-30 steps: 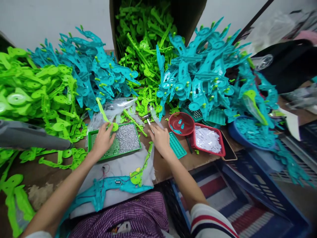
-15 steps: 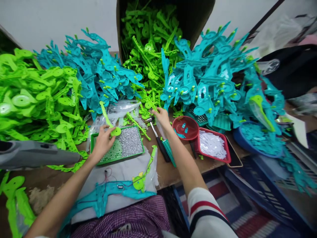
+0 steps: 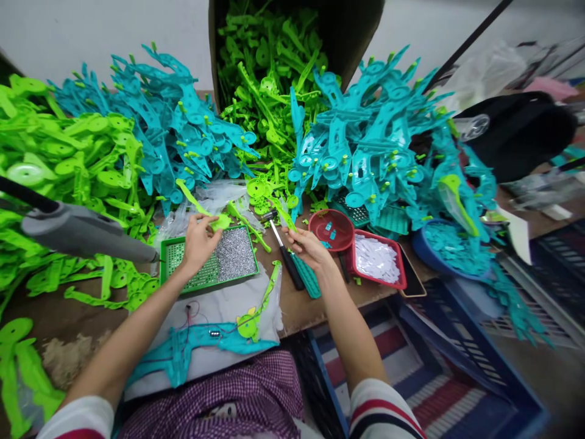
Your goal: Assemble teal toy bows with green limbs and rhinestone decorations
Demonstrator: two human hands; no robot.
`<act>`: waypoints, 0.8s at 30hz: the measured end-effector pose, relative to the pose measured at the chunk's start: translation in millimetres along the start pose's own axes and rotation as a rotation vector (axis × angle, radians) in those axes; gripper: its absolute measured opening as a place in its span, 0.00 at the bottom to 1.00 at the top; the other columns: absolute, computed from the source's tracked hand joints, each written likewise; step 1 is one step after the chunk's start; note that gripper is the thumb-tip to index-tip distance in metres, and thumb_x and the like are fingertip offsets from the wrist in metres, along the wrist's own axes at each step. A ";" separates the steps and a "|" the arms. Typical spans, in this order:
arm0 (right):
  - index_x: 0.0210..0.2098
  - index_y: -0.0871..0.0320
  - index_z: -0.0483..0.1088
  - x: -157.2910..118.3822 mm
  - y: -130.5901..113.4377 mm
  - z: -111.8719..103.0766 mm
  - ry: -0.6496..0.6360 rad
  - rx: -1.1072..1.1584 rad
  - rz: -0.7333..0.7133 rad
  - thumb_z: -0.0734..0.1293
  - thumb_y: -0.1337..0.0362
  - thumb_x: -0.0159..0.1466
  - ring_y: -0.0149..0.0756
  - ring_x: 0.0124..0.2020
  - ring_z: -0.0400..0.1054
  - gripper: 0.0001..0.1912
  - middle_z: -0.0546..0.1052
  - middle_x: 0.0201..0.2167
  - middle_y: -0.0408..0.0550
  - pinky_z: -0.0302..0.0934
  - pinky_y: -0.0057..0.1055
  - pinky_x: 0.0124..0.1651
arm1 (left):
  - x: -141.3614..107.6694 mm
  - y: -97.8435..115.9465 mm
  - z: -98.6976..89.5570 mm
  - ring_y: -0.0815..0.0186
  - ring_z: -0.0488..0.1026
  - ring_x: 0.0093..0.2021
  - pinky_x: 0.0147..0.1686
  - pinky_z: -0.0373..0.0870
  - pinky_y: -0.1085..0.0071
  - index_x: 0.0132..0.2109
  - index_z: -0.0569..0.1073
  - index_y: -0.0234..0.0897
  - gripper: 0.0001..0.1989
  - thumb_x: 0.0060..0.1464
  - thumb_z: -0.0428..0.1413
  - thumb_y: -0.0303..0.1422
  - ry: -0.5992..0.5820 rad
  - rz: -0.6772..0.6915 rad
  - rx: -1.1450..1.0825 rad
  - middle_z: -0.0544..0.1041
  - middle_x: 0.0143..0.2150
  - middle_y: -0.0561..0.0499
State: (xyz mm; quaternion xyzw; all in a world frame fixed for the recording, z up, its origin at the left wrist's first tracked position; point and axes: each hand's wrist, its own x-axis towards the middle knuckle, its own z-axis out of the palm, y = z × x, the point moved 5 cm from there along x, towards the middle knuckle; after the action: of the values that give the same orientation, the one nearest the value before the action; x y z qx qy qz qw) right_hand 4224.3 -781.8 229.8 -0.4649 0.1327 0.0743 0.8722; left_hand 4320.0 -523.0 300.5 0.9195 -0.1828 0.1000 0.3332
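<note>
My left hand is closed on a long green plastic piece with a round end, above the green perforated tray. Silver screws fill the tray's right part. Between its fingertips my right hand pinches another green piece, right of the black-handled hammer. On the white cloth nearest me lies a teal plastic part with thin wires, a green round piece at its right end.
Piles of green parts and teal parts stand behind. On the left a grey power tool juts in. At right are a red bowl, a red tray of white strips, a blue basin and a blue crate.
My right hand has come back toward me with its green piece, which now tilts over the hammer. My left hand and its piece have risen slightly. The whole view has shifted a little.
</note>
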 end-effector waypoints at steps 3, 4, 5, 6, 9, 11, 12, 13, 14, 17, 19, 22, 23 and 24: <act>0.33 0.60 0.77 -8.1 4.4 0.2 -0.009 -0.069 -0.017 0.78 0.50 0.46 0.20 0.19 0.45 0.22 0.62 0.21 0.37 0.38 0.25 0.20 | 2.8 6.7 5.4 0.65 0.74 0.35 0.42 0.76 0.59 0.49 0.75 0.34 0.15 0.54 0.58 0.31 -0.047 0.032 0.044 0.66 0.49 0.43; 0.33 0.60 0.77 -13.1 5.4 -1.3 0.009 -0.126 -0.037 0.77 0.49 0.48 0.21 0.19 0.47 0.22 0.64 0.21 0.38 0.40 0.25 0.21 | 1.3 11.6 4.3 0.59 0.75 0.42 0.47 0.75 0.55 0.52 0.74 0.34 0.17 0.55 0.58 0.32 -0.064 0.056 0.072 0.66 0.51 0.41; 0.35 0.59 0.78 -19.8 5.6 -2.9 0.028 -0.208 -0.067 0.75 0.48 0.50 0.22 0.20 0.49 0.22 0.65 0.21 0.38 0.43 0.25 0.22 | -1.9 18.5 0.7 0.53 0.73 0.50 0.52 0.72 0.51 0.56 0.71 0.35 0.22 0.55 0.59 0.34 -0.071 0.087 0.098 0.65 0.54 0.39; 0.36 0.59 0.78 -28.2 5.1 -3.8 0.034 -0.313 -0.103 0.74 0.49 0.52 0.24 0.22 0.54 0.21 0.68 0.22 0.40 0.47 0.25 0.24 | -6.8 27.8 -5.6 0.48 0.69 0.57 0.57 0.68 0.48 0.60 0.67 0.36 0.27 0.55 0.60 0.37 -0.074 0.125 0.118 0.64 0.57 0.37; 0.39 0.57 0.79 -60.4 2.1 1.5 -0.071 -0.629 -0.207 0.71 0.56 0.57 0.33 0.32 0.67 0.14 0.77 0.31 0.45 0.61 0.30 0.36 | -32.0 65.0 -30.8 0.47 0.58 0.67 0.63 0.60 0.47 0.69 0.54 0.42 0.41 0.55 0.60 0.47 -0.184 0.267 0.116 0.57 0.67 0.37; 0.41 0.55 0.80 -82.7 0.8 9.1 -0.196 -0.743 -0.251 0.68 0.60 0.60 0.37 0.37 0.70 0.12 0.80 0.36 0.47 0.63 0.34 0.43 | -59.7 87.0 -40.5 0.51 0.63 0.64 0.61 0.64 0.53 0.68 0.57 0.45 0.35 0.59 0.56 0.49 -0.462 0.336 0.090 0.64 0.65 0.41; 0.41 0.54 0.80 -92.6 0.2 12.0 -0.230 -0.768 -0.274 0.67 0.60 0.61 0.38 0.39 0.70 0.12 0.80 0.37 0.47 0.63 0.35 0.45 | -77.2 94.3 -42.9 0.55 0.68 0.60 0.58 0.67 0.57 0.66 0.61 0.46 0.29 0.62 0.52 0.48 -0.621 0.345 0.076 0.69 0.61 0.44; 0.42 0.53 0.79 -101.1 0.4 14.1 -0.239 -0.778 -0.295 0.67 0.60 0.62 0.38 0.39 0.71 0.12 0.80 0.38 0.47 0.63 0.35 0.46 | -95.6 99.1 -45.0 0.58 0.71 0.55 0.55 0.70 0.60 0.63 0.66 0.47 0.23 0.65 0.48 0.47 -0.737 0.344 0.064 0.73 0.57 0.46; 0.43 0.53 0.79 -108.1 2.3 15.1 -0.227 -0.768 -0.302 0.68 0.59 0.61 0.38 0.40 0.71 0.12 0.80 0.39 0.47 0.64 0.35 0.46 | -113.5 101.3 -46.4 0.60 0.73 0.51 0.52 0.71 0.62 0.60 0.69 0.47 0.21 0.67 0.45 0.45 -0.793 0.327 0.062 0.75 0.52 0.47; 0.47 0.51 0.76 -119.5 20.8 14.0 -0.121 -0.575 -0.236 0.74 0.53 0.55 0.35 0.35 0.70 0.22 0.78 0.39 0.47 0.65 0.33 0.39 | -160.1 98.5 -44.0 0.60 0.72 0.46 0.47 0.72 0.62 0.59 0.70 0.44 0.19 0.68 0.45 0.41 -0.651 0.267 0.125 0.75 0.45 0.47; 0.49 0.52 0.74 -119.3 37.7 11.1 0.013 -0.353 -0.197 0.73 0.48 0.54 0.31 0.29 0.67 0.26 0.76 0.34 0.45 0.64 0.30 0.32 | -186.2 96.7 -33.6 0.59 0.69 0.45 0.46 0.72 0.61 0.61 0.68 0.42 0.20 0.66 0.48 0.40 -0.521 0.290 0.193 0.72 0.44 0.45; 0.47 0.52 0.71 -109.6 55.3 6.1 0.247 -0.089 -0.207 0.73 0.47 0.54 0.28 0.25 0.65 0.25 0.72 0.28 0.40 0.63 0.28 0.29 | -209.9 97.2 -12.2 0.56 0.67 0.48 0.48 0.71 0.59 0.65 0.63 0.38 0.26 0.63 0.53 0.41 -0.404 0.311 0.238 0.69 0.49 0.41; 0.45 0.52 0.70 -105.1 58.1 5.2 0.300 -0.047 -0.216 0.74 0.49 0.52 0.28 0.25 0.66 0.25 0.72 0.27 0.38 0.63 0.28 0.29 | -213.4 97.7 -5.9 0.55 0.66 0.48 0.48 0.70 0.58 0.66 0.63 0.37 0.27 0.63 0.53 0.40 -0.380 0.300 0.241 0.68 0.50 0.40; 0.43 0.52 0.69 -100.5 59.3 4.6 0.334 -0.027 -0.225 0.75 0.51 0.50 0.28 0.25 0.66 0.25 0.72 0.27 0.38 0.64 0.27 0.29 | -215.3 98.0 -0.5 0.56 0.66 0.47 0.48 0.70 0.58 0.66 0.62 0.36 0.26 0.64 0.52 0.39 -0.365 0.283 0.242 0.68 0.50 0.40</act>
State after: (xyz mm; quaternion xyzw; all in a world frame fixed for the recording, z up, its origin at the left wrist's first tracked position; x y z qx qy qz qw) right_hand 4114.1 -745.6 215.6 -0.4942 0.2218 -0.1003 0.8346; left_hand 4083.9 -534.3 291.6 0.9208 -0.3536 -0.0007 0.1649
